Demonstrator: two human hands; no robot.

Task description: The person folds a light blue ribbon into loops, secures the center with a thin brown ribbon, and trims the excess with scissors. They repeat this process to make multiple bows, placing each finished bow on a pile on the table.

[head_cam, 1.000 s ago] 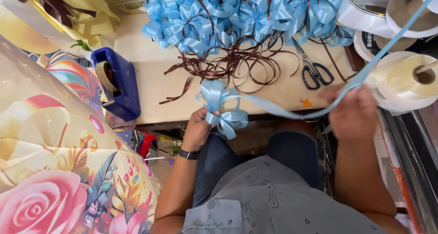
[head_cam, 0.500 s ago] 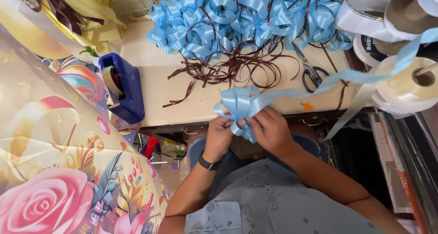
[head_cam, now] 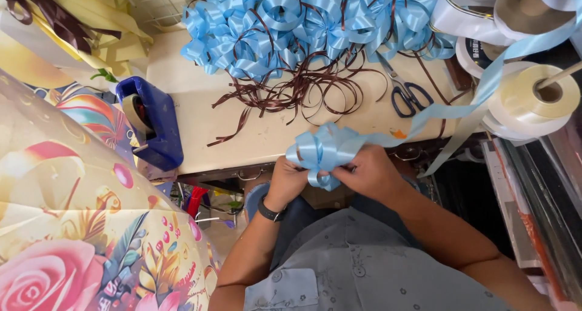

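Observation:
A half-formed light blue ribbon bow (head_cam: 324,148) is held just past the near edge of the table (head_cam: 254,135). My left hand (head_cam: 286,180) pinches its lower left loops. My right hand (head_cam: 370,174) grips it from the right, over the centre. A strip of light blue ribbon (head_cam: 479,99) runs from the bow up to the right, past the cream ribbon spool (head_cam: 536,102). A black watch sits on my left wrist.
A heap of finished blue bows (head_cam: 303,20) with thin brown ribbon (head_cam: 297,90) fills the far table. Black-handled scissors (head_cam: 406,93) lie at its right. A blue tape dispenser (head_cam: 148,120) stands at the left edge. Floral wrapping paper (head_cam: 73,226) covers the lower left.
My right hand came in from the right and closed on the bow next to my left hand. The bow has gained more loops and the ribbon strip now slants up to the right.

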